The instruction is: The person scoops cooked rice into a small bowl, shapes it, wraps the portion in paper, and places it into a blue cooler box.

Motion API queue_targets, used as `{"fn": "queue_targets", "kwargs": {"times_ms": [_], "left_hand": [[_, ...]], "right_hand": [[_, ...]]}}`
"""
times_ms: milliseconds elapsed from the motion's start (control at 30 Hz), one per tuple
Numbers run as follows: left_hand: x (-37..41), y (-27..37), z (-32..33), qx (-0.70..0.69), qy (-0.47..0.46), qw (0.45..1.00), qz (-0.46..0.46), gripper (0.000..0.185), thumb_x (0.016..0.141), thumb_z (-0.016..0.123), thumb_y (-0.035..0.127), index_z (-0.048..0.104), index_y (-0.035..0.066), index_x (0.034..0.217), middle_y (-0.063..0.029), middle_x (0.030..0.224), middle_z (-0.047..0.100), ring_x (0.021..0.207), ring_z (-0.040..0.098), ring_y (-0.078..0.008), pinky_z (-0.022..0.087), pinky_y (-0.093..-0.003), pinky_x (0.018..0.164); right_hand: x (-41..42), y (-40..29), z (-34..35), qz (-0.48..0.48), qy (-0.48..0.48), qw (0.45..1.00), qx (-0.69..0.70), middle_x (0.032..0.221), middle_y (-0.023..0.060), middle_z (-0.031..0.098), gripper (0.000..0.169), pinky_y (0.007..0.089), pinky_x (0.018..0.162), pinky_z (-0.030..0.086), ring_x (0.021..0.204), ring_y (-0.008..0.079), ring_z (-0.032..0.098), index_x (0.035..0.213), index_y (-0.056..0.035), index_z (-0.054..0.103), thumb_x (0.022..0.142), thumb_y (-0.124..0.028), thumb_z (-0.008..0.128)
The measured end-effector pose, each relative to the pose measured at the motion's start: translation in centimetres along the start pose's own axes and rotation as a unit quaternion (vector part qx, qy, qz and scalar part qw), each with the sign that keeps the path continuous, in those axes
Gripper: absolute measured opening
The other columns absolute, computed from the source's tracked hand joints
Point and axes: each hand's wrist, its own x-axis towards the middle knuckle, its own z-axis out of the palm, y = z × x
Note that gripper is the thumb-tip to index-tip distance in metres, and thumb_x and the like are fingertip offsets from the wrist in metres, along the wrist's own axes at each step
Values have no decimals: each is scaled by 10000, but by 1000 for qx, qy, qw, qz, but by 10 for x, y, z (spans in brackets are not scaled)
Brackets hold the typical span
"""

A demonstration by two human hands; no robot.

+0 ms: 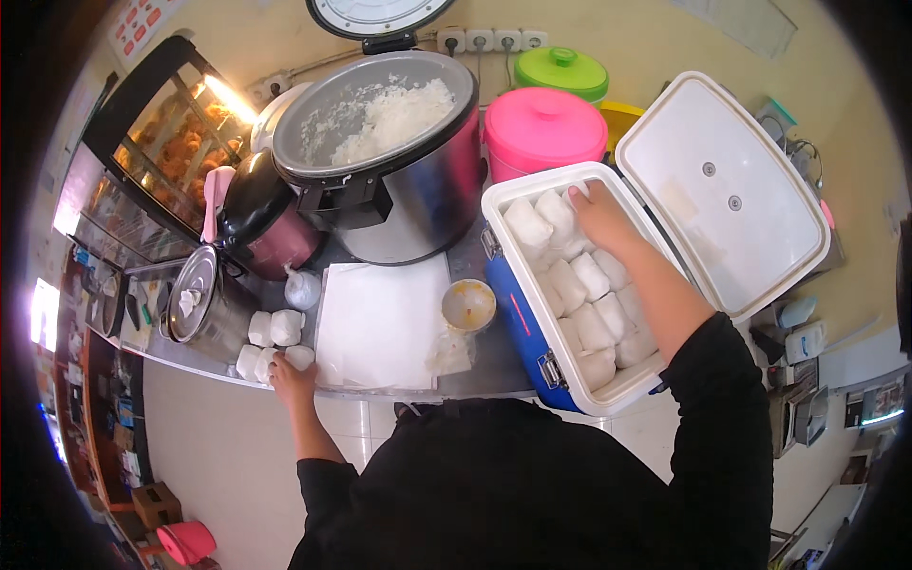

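My left hand [292, 375] is at the table's front edge, its fingers and thumb around a white paper-wrapped packet [300, 355]. Several similar packets [286, 327] sit in a small cluster beside it. On the other side, my right hand [602, 214] reaches into a blue-and-white cooler box [514, 306]. Its thumb presses against a white wrapped packet [578, 191] at the far end; the other fingers are partly hidden. More packets [590, 276] lie in rows inside the box, and its hinged lid [723, 192] stands open to the right.
A stack of white paper sheets [381, 320] lies on the metal table, with a stained plastic cup [468, 305] beside it. Behind stands a large open rice cooker [413, 206] holding rice [395, 117]. A lidded steel pot [214, 306], pink container [545, 132] and lit food display case [178, 142] stand around.
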Motion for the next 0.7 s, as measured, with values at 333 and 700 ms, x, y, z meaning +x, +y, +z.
{"fn": "queue_targets", "kwargs": {"times_ms": [333,700], "left_hand": [[-25,90,-97,-392,153,892,166,643,656,787,52,436,16,1193,-123,1111,503,1043,532,-263,429,-374,944],[-90,329,-158,-444,115,689,560,738,529,832,61,438,59,1153,-162,1135,446,1035,469,-320,414,-395,910]], "right_hand": [[3,-20,-25,15,-104,985,-136,1219,281,554,496,471,888,474,1066,388,594,1223,58,486,966,-364,454],[-51,-70,-71,-144,-296,790,517,1370,61,472,797,336,977,431,1141,222,560,1412,-92,365,794,-412,752]]}}
